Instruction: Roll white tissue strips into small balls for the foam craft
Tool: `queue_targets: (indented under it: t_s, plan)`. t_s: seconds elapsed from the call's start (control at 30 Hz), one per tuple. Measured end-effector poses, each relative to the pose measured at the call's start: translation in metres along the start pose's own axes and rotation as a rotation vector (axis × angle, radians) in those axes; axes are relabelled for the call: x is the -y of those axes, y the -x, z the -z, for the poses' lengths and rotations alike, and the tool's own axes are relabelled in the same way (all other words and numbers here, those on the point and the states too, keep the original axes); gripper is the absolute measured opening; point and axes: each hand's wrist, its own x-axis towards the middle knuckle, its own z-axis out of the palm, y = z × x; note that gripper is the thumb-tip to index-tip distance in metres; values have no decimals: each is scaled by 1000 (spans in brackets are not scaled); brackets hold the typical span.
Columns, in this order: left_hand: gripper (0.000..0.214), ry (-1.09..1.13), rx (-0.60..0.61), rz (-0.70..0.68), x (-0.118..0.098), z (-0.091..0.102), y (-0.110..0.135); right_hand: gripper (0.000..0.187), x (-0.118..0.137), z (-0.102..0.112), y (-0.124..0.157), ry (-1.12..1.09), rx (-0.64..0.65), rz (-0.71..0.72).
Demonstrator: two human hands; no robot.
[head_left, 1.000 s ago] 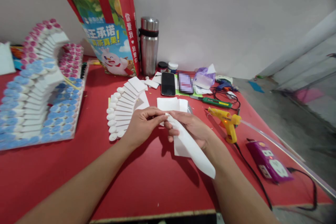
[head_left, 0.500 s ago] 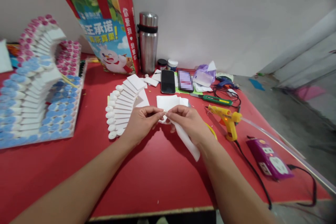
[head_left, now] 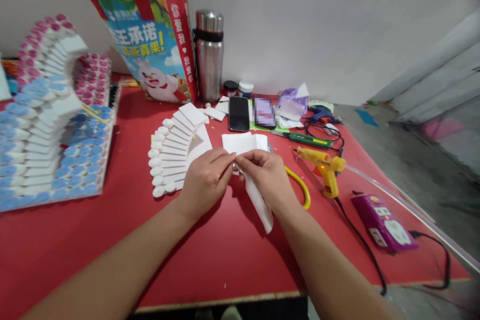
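Note:
Both my hands meet over the middle of the red table (head_left: 210,255). My left hand (head_left: 206,180) and my right hand (head_left: 266,175) each pinch the top end of a long white foam strip (head_left: 260,205), which hangs down under my right palm toward me. Just beyond my fingers lies a small stack of white foam sheets (head_left: 243,141). A fan of white foam pieces with round tips (head_left: 172,152) lies to the left of my left hand.
A yellow glue gun (head_left: 324,167) stands right of my hands, its cord running to a purple power strip (head_left: 382,222). Yellow-handled scissors (head_left: 300,187), two phones (head_left: 240,112), a steel flask (head_left: 209,55), a printed bag (head_left: 150,40) and a blue-and-pink foam model (head_left: 48,115) surround them.
The white strip has been drawn up and in, so less of it hangs below my right hand. My right fingers have closed over its top end beside my left fingers.

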Motion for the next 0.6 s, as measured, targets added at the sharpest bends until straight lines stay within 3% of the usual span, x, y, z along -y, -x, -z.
queue_targets:
  t_s: [0.1, 0.27, 0.33, 0.5, 0.6]
  plan:
    - [22, 183, -12, 101, 1, 0, -2, 21, -2, 3, -2, 36, -11, 53]
    - [14, 592, 41, 510, 5, 2, -7, 18, -7, 7, -7, 159, 59, 173]
    - [16, 678, 79, 615, 6, 2, -8, 17, -9, 8, -8, 227, 77, 217]
    - [16, 519, 47, 516, 1, 3, -6, 16, -10, 8, -4, 370, 38, 297]
    - [17, 402, 8, 488, 0, 2, -6, 20, -2, 12, -9, 463, 105, 292]
